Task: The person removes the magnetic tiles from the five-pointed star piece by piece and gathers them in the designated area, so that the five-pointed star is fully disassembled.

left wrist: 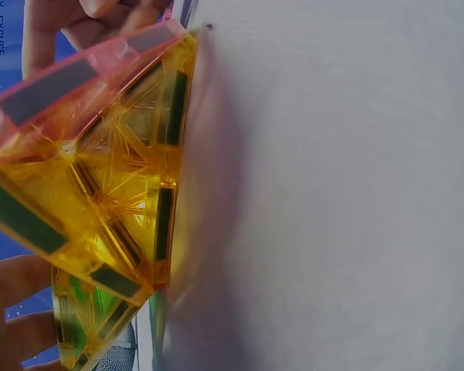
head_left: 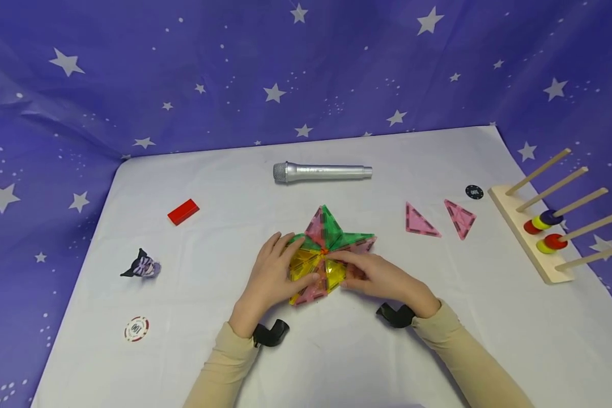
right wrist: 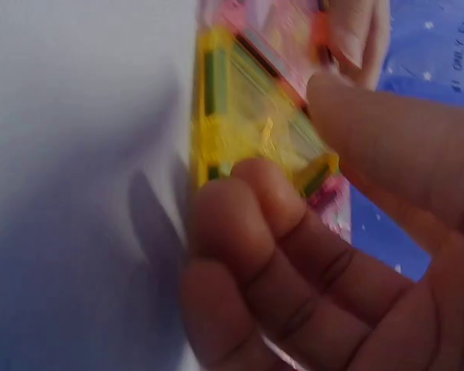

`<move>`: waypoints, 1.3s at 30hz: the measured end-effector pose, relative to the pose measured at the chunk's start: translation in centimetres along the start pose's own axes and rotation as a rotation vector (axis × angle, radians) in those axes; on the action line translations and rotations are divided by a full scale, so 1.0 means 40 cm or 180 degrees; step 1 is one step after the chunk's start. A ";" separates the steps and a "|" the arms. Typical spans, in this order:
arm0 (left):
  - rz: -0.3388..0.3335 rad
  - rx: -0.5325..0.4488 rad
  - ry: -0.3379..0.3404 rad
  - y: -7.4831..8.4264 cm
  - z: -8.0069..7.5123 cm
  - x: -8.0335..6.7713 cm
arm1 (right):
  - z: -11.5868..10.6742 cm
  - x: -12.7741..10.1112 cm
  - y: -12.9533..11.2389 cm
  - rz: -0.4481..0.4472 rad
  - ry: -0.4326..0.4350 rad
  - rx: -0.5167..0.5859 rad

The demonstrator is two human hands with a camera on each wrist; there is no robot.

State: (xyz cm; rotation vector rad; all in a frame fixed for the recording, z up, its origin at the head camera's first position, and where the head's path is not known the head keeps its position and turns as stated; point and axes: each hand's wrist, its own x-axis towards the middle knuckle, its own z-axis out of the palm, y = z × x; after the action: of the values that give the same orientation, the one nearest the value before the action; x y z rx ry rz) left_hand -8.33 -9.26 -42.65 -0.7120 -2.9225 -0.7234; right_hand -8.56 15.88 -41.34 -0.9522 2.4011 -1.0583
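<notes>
A cluster of magnetic triangle tiles (head_left: 326, 249), yellow, pink and green, is sitting mid-table on the white cloth (head_left: 336, 351). The left hand (head_left: 272, 277) is curling its fingers over the cluster's left side, while the right hand (head_left: 382, 277) is pinching its right edge. Two loose pink triangle tiles (head_left: 438, 220) are lying well apart to the right, a silver microphone (head_left: 322, 172) beyond

right wrist view blurred | tile star (head_left: 326, 249) part-hidden by hands | chip (head_left: 474, 192) print unreadable
</notes>
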 end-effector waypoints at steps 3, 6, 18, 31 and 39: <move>0.0014 0.0007 0.0012 0.000 0.001 0.000 | 0.013 0.010 0.000 -0.0029 0.0059 -0.0198; 0.0021 0.0006 0.0016 0.000 0.000 0.000 | 0.019 0.012 -0.003 0.0015 0.0115 -0.0418; -0.0061 -0.0141 -0.0030 -0.003 0.001 0.001 | 0.032 0.021 -0.015 0.0225 0.0212 -0.0781; -0.0098 -0.0226 -0.0053 -0.001 -0.002 0.002 | 0.037 0.022 -0.014 0.0198 0.0236 -0.0918; -0.0100 -0.0191 -0.0067 -0.002 -0.002 0.003 | 0.036 0.017 -0.011 0.0123 0.0274 -0.0823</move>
State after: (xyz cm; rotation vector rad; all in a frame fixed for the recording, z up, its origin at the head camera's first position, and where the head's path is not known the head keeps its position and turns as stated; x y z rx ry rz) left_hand -8.47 -9.31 -42.57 -0.6841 -2.9490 -0.8146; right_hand -8.07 14.45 -41.99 -0.9544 2.6634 -0.8030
